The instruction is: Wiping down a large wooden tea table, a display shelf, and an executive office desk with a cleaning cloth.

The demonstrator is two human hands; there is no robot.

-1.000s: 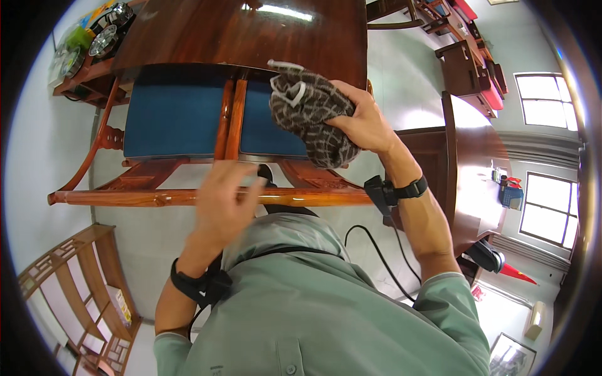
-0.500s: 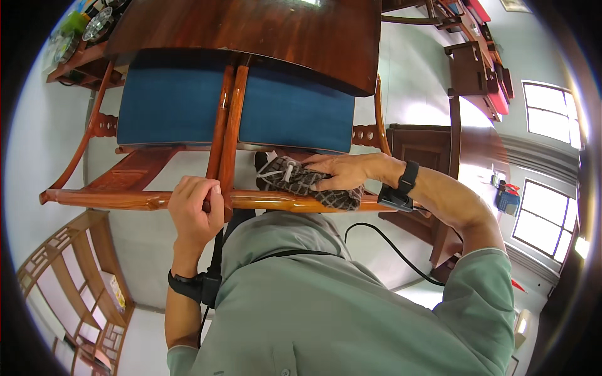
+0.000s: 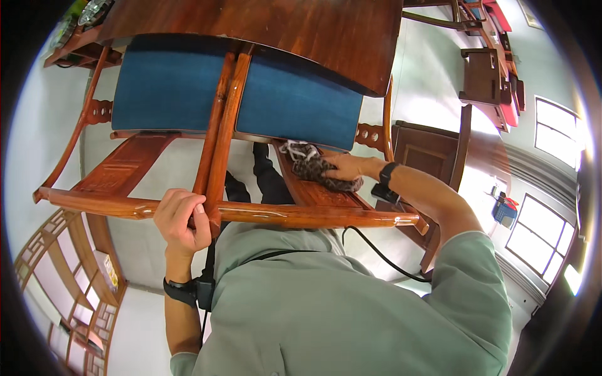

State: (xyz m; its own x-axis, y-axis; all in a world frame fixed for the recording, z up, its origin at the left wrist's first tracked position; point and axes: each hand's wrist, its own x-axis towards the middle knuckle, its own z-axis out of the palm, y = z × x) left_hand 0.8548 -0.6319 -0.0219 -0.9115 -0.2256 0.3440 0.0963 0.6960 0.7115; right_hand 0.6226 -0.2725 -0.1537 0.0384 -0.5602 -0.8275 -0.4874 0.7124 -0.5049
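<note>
pressing a crumpled, dark patterned cloth [image 3: 320,172] with a pale frayed edge onto a carved reddish-brown back panel [image 3: 316,188] at centre right of the frame, the right hand [image 3: 347,167] lies flat over the fabric, fingers pointing left, a black band on its wrist. the left hand [image 3: 183,219] sits at lower centre-left, fingers curled tight round the glossy wooden top rail [image 3: 301,216] where it meets the central splat [image 3: 221,119]. the two blue seat cushions [image 3: 166,88] look matte and rectangular, tucked under a polished dark wood table [image 3: 288,31] at the top. how much of the cloth lies beneath the right palm is hidden, and the table's far edge is cut off
</note>
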